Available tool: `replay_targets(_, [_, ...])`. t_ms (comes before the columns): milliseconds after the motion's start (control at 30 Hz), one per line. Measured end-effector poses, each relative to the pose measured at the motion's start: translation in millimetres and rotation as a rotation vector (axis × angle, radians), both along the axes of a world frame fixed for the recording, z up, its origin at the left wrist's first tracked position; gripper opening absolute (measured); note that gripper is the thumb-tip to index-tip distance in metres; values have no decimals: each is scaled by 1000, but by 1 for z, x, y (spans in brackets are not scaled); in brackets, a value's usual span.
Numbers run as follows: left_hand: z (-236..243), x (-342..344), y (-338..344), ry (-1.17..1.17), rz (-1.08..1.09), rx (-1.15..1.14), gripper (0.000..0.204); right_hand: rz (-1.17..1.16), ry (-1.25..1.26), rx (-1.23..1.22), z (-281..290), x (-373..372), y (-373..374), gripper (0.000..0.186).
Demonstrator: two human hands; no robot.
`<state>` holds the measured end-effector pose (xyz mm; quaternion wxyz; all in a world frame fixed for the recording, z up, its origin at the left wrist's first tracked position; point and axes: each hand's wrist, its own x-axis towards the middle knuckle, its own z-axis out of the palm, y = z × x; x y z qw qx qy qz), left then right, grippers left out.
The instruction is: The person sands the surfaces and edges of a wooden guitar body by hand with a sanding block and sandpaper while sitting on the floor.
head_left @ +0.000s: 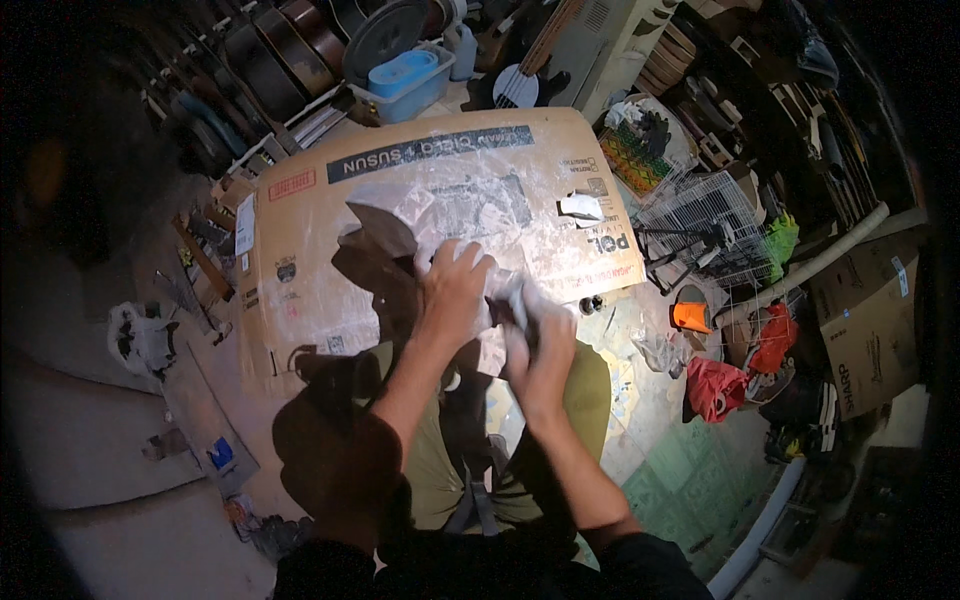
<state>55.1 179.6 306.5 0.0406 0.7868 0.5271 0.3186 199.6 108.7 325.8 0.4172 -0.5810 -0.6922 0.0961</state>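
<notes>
My left hand (pixel 455 292) is closed over a pale, dusty, flat piece (pixel 388 208) that juts out toward the far left above the cardboard. Its exact kind does not show, and my fingers hide its near part. Close on the right, my right hand (pixel 540 345) is curled and blurred by motion. A small grey piece (pixel 511 296) lies at its fingers, also smeared; it may be a folded sheet. Both hands are over the near part of a large cardboard sheet (pixel 290 235), which is strewn with white dust.
A white scrap (pixel 581 207) lies on the cardboard's right side. Beyond its far edge are a blue tub (pixel 410 90) and a stringed instrument (pixel 516 88). A wire rack (pixel 705 225), an orange item (pixel 690 312) and red cloth (pixel 715 388) crowd the right. A white plastic bag (pixel 140 338) lies left.
</notes>
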Motion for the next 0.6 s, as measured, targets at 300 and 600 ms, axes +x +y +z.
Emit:
replay_targets(300, [0, 2, -3, -17, 8, 36, 25, 34, -92, 122, 5, -6, -10, 47])
replay_targets(600, [-5, 2, -2, 1, 20, 108, 21, 5, -128, 67, 5, -4, -15, 43])
